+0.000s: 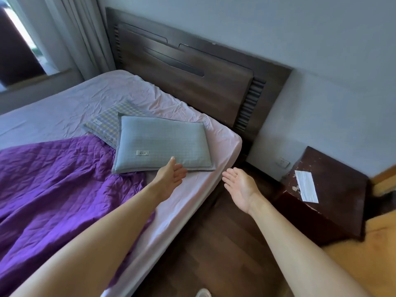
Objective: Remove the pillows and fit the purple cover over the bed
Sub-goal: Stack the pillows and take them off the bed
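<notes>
My left hand (173, 173) and right hand (240, 185) are spread palm-up, empty. The left is at the near edge of the grey checked pillow (162, 142), which overlaps the plaid pillow (105, 123) beside the crumpled purple cover (53, 179). Scooped one-sided, it could slide off.

Nothing legible here — the top pillow (162, 144) carries a small white label (142, 153) and the checked pillow (107, 123) beneath another (98, 121), both too blurred to read
</notes>
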`<state>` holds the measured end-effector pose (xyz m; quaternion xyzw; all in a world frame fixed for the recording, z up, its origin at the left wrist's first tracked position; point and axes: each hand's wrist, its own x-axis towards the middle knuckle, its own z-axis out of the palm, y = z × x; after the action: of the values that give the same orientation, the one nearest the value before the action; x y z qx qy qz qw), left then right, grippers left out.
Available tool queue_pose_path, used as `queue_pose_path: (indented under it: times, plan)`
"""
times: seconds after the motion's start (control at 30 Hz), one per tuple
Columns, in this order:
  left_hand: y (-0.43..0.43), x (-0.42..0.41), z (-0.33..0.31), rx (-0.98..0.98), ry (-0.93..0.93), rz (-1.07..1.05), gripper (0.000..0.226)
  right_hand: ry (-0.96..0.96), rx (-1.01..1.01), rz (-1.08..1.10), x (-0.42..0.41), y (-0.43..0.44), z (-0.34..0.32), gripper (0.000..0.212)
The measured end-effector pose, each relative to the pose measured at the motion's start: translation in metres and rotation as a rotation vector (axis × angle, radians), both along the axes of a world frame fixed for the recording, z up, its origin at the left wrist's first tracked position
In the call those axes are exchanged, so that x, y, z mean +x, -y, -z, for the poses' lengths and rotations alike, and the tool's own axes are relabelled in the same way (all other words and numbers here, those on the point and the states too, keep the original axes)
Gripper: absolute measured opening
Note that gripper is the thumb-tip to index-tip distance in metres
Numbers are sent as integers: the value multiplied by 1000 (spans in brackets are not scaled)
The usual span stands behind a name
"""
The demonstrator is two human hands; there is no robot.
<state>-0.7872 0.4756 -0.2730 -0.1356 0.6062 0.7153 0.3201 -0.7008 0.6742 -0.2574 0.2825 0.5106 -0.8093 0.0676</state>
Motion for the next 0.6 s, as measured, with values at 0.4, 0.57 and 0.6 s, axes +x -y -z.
queue_pose_path:
  times: [0.4,0.57,0.6]
  plan:
    - [-15,-124,41,-129,3,-40,57,83,-77,-85,-129,4,51,52]
    - [-7,-197,68,-194,-18,51,57,119,-103,-51,-190,17,80,50]
    - [-4,-215,76,-215,-24,66,57,140,-122,-37,-206,22,88,50]
